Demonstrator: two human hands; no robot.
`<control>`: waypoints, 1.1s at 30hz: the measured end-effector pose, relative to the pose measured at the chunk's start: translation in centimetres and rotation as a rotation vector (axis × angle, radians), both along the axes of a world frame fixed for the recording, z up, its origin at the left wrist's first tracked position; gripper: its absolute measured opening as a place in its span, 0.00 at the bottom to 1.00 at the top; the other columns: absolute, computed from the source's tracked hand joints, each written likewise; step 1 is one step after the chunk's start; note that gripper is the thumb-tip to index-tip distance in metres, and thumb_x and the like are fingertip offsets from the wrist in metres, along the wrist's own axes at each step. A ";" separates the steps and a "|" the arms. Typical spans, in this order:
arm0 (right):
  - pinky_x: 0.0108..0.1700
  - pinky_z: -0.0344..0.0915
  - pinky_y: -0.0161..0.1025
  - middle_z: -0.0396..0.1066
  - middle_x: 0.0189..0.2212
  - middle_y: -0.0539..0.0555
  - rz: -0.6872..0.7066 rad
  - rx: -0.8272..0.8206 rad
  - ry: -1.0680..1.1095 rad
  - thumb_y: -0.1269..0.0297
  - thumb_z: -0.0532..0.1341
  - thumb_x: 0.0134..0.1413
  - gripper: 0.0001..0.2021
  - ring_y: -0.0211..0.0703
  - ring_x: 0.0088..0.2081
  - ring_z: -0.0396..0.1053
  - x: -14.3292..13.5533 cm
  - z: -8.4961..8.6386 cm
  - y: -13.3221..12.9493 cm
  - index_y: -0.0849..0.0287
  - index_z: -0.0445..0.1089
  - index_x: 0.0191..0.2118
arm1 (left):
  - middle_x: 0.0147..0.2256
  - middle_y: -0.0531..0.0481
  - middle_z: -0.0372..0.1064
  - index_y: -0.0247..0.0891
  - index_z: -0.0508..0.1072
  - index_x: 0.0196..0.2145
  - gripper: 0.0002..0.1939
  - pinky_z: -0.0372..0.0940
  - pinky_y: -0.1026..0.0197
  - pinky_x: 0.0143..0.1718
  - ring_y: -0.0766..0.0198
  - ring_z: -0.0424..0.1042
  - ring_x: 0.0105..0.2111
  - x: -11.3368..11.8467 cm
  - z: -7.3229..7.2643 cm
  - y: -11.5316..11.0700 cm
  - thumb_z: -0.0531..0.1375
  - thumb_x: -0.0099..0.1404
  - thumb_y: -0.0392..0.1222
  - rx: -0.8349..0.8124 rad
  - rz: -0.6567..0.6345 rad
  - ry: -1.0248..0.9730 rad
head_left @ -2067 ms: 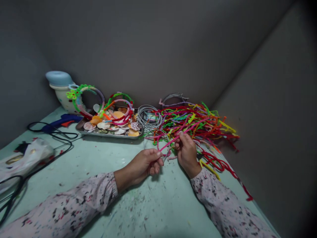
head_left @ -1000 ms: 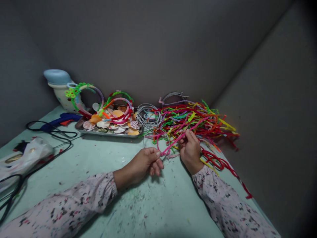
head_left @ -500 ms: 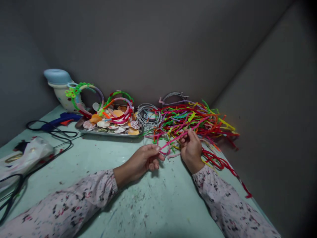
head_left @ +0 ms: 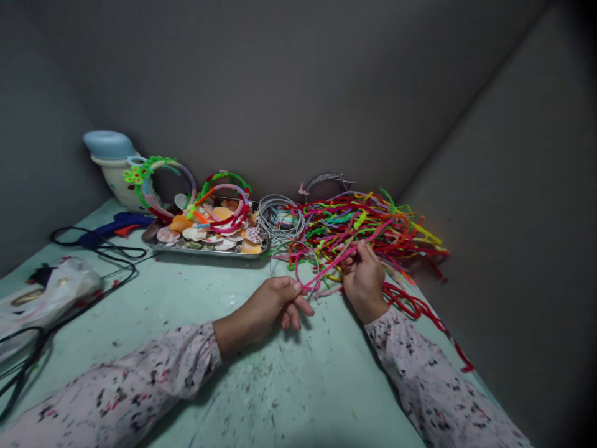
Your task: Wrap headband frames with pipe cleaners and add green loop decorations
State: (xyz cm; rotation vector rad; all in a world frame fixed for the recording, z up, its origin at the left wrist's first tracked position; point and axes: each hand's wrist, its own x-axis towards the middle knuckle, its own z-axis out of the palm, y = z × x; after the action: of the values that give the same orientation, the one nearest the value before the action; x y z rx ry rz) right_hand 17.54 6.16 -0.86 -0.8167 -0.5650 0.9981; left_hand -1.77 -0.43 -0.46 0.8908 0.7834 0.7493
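Note:
Between thumb and index finger, my left hand [head_left: 280, 303] pinches the near edge of a thin grey wire ring [head_left: 271, 259], where a bright pink pipe cleaner [head_left: 329, 266] meets it. The other fingers of that hand are loosely spread. To the right, my right hand [head_left: 365, 278] is closed on the pipe cleaner, which stretches slanting between both hands. A pink curve also shows inside the ring. Whether the pipe cleaner is wound round the wire under my left fingertips, I cannot tell. Behind my right hand lies a heap of many-coloured pipe cleaners [head_left: 359, 218].
A metal tray [head_left: 209, 251] of seashells [head_left: 224, 213] bears pipe-cleaner-wrapped rings [head_left: 243, 196]. Coiled wire rings [head_left: 268, 218] lie beside it. At left are a lidded cup [head_left: 114, 177], a blue glue gun [head_left: 109, 229], a black cord [head_left: 133, 269] and a plastic bag [head_left: 77, 280]. Red pipe cleaners [head_left: 436, 319] trail along the right edge.
My right hand has shifted slightly right and down, still gripping the pipe cleaner. My left fingers have spread a little, and more of the pink curve shows inside the ring.

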 end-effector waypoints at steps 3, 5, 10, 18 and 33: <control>0.17 0.54 0.26 0.61 0.19 0.41 0.035 -0.026 0.067 0.57 0.69 0.42 0.14 0.27 0.18 0.57 0.2 0.0 0.2 0.58 0.65 0.27 | 0.27 0.44 0.75 0.31 0.66 0.29 0.10 0.54 0.74 0.11 0.74 0.66 0.13 -0.3 0.2 0.1 0.57 0.65 0.42 -0.121 -0.058 -0.106; 0.17 0.54 0.26 0.60 0.18 0.41 0.045 -0.028 0.092 0.56 0.70 0.41 0.15 0.28 0.18 0.56 0.2 0.1 0.2 0.58 0.65 0.26 | 0.27 0.44 0.75 0.31 0.67 0.30 0.10 0.55 0.74 0.12 0.74 0.66 0.13 -0.4 0.2 0.2 0.58 0.65 0.41 -0.136 -0.050 -0.131; 0.18 0.56 0.27 0.63 0.21 0.44 0.083 -0.002 -0.035 0.50 0.65 0.47 0.15 0.28 0.18 0.58 -1.0 0.4 -0.7 0.58 0.69 0.31 | 0.28 0.44 0.75 0.32 0.66 0.29 0.11 0.53 0.74 0.11 0.74 0.66 0.13 -0.3 0.0 0.5 0.58 0.65 0.42 -0.030 0.047 -0.099; 0.13 0.58 0.27 0.65 0.20 0.45 0.303 -0.077 -0.364 0.49 0.64 0.49 0.15 0.31 0.17 0.60 -2.9 -0.4 -3.4 0.57 0.70 0.35 | 0.30 0.47 0.73 0.35 0.63 0.34 0.11 0.54 0.74 0.13 0.74 0.67 0.15 -0.3 0.0 0.6 0.56 0.65 0.46 0.102 0.108 -0.022; 0.11 0.58 0.26 0.66 0.21 0.45 0.267 -0.099 -0.337 0.48 0.63 0.50 0.17 0.31 0.16 0.61 -2.8 -0.4 -3.3 0.57 0.68 0.35 | 0.26 0.55 0.65 0.36 0.68 0.34 0.08 0.57 0.69 0.18 0.73 0.64 0.17 -0.4 -0.9 0.6 0.56 0.63 0.43 0.447 0.349 0.403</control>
State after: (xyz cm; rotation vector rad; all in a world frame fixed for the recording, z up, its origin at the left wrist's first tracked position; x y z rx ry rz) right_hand 14.74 2.85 -1.24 -1.0257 -0.9382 1.1463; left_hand -2.15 0.12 -1.37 1.3527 1.1722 1.0950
